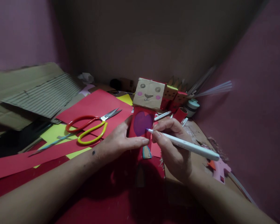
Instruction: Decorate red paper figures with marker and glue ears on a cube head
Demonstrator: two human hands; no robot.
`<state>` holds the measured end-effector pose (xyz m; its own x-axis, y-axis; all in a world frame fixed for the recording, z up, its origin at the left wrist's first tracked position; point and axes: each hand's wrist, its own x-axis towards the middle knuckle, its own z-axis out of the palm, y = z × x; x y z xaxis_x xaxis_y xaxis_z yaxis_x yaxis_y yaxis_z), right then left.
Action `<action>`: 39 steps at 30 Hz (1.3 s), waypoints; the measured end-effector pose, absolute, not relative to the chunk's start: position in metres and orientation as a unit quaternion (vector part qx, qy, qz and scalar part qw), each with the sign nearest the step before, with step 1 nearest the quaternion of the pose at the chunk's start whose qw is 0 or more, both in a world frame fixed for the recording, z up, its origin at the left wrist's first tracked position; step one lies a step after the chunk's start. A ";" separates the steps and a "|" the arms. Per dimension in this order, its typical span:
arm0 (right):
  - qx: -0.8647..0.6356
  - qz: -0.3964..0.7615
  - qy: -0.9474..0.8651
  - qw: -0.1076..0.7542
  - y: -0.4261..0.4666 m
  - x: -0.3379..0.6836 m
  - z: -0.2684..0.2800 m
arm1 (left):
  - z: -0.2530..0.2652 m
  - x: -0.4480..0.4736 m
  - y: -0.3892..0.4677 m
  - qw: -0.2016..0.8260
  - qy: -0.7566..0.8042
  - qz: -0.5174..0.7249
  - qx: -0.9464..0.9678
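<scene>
In the middle stands a paper figure with a square cardboard head bearing a drawn animal face with pink cheeks. Its red body carries a purple heart. My left hand is wrapped around the body from the left, thumb across its lower front. Held like a pen in my right hand is a white marker, its purple tip touching or very close to the heart's lower right edge. Just below the left thumb lies a small cardboard piece with a blue edge.
Scissors with red and yellow handles lie on red paper at left, beside a pencil. Corrugated cardboard leans behind. Small box figures, a lidded jar and glue sticks stand back right; a pink glue gun lies right.
</scene>
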<state>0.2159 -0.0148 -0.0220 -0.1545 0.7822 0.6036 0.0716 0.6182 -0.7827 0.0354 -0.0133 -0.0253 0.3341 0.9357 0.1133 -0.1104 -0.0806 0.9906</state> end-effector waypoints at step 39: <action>-0.326 0.268 -0.723 0.546 -0.016 0.215 -0.019 | -0.020 0.040 -0.012 0.487 0.405 0.449 0.630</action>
<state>0.2151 -0.0158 -0.0195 -0.1902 0.7651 0.6151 0.1786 0.6431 -0.7447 0.0405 -0.0124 -0.0199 0.2682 0.9479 0.1718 0.0719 -0.1976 0.9776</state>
